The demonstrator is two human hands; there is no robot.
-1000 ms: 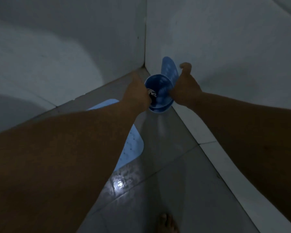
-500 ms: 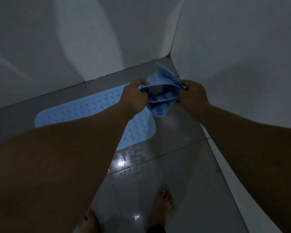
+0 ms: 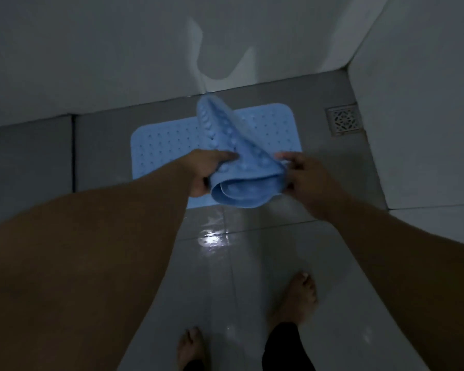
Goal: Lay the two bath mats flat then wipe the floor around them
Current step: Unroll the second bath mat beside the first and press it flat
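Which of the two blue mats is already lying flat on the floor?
The far mat, spread on the grey floor by the wall. The other, the rolled mat, is held curled in the air by the left hand and right hand.

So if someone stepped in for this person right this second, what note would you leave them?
Left hand: gripping the left side of the curled blue mat, held in the air.
Right hand: fingers pinching that mat's right edge.
Flat mat: already spread on the grey floor near the back wall, partly hidden behind the held one. Floor drain sits to its right.
Done: one mat laid flat.
Left: unroll the held mat and lay it flat on the floor, then wipe around both. The tiles look wet and shiny, and no cloth is in sight.
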